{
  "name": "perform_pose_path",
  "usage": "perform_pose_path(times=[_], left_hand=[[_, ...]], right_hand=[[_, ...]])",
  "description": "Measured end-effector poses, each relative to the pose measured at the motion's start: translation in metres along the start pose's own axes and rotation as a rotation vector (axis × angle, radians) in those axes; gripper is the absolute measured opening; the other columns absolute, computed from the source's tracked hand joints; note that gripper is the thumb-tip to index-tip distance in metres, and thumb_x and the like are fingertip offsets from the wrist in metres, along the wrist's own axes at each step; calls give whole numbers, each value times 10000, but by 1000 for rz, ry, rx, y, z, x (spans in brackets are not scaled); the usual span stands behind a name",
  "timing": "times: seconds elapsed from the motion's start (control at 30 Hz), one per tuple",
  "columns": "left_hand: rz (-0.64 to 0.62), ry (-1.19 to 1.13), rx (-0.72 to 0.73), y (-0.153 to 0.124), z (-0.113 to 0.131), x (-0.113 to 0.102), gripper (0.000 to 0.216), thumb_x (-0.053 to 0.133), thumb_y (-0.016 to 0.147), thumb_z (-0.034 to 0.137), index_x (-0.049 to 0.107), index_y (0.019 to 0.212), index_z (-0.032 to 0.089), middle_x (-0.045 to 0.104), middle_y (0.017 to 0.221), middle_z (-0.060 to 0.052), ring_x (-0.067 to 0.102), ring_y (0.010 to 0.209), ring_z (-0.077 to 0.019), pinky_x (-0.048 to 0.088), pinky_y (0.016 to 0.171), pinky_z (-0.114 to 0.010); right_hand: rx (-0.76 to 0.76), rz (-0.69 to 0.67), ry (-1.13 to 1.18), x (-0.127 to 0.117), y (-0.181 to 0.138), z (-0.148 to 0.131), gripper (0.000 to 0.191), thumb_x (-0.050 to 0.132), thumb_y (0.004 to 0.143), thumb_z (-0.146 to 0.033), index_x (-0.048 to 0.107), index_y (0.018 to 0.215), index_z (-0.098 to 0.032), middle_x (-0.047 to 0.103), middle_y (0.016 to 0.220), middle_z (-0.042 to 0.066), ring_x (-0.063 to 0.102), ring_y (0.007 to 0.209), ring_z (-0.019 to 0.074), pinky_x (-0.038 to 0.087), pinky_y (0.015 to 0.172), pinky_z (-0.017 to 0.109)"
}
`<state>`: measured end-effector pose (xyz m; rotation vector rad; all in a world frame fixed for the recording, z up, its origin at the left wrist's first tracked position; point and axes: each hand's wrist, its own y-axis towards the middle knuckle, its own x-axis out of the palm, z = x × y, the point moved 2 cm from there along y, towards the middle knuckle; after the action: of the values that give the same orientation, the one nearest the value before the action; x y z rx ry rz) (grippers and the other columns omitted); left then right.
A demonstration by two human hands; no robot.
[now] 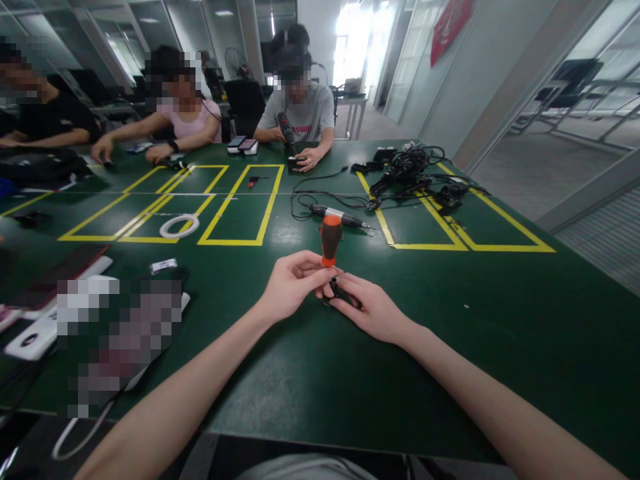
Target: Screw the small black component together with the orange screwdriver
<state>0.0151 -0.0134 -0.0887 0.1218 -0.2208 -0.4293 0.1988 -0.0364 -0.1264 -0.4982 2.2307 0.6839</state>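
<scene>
A screwdriver with an orange and dark handle stands nearly upright, handle up, in front of me. My left hand is closed about its lower end, thumb and fingers just below the handle; the shaft is mostly hidden. Beside it, my right hand is closed on a small black part, which it holds low over the table under the screwdriver. Fingers cover much of that part, so its exact kind cannot be made out.
Beyond my hands lies a corded electric screwdriver, and behind it a heap of black cables. A white ring rests on yellow tape lines. Phones and power banks lie at left. Across the table, a person holds a power tool.
</scene>
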Motion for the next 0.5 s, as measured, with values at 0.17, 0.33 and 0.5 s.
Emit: perform_pose_path(times=[0.17,0.33,0.5], left_hand=[[7,-65,-30,0,-3,-1,472,899,750,441,549,911,169,739,692,-4,659,490,-119,517,491,-203],[-47,-8,31,0,0,-1,415,791,857,508,706,974,119,783,865,-87,679,581,-118,547,574,-235],[4,46,21,1,1,-1,406,832,819,503,763,901,112,753,726,-56,640,556,-113,547,576,-246]], right_hand=[[3,-11,-10,0,0,-1,150,544,1051,-297,651,1086,-199,653,947,54,626,783,186,510,746,311],[13,-8,-9,0,0,0,125,570,1039,-297,658,1035,-209,676,961,56,652,824,195,517,763,315],[5,-14,0,0,0,0,126,572,1037,-284,658,1080,-203,698,1068,84,680,935,220,527,816,332]])
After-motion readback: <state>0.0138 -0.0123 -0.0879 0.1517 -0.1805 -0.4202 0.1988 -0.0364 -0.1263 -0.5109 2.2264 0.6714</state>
